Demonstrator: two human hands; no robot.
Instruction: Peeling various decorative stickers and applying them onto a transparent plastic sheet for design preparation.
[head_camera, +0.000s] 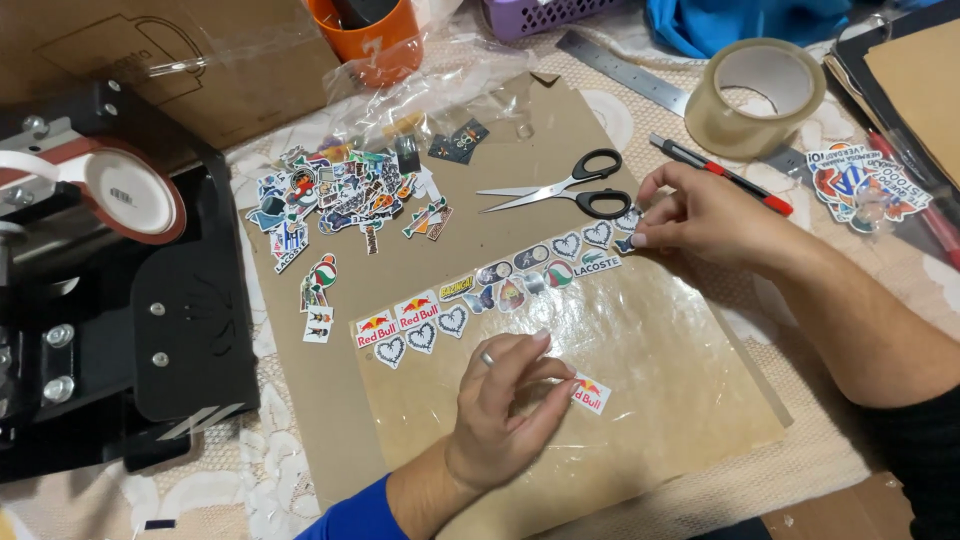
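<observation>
Stickers (500, 290) sit in a slanted row on a clear film sheet (650, 370) over cardboard on the bench. Left hand (505, 410) pinches a red-and-white sticker (590, 393) on the film. Right hand (700, 215) pinches a small sticker (629, 220) at the row's end, beside black scissors (570, 188).

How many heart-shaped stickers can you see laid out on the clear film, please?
5: two at the row's right end, three at its left end. The right hand may hide more.
</observation>
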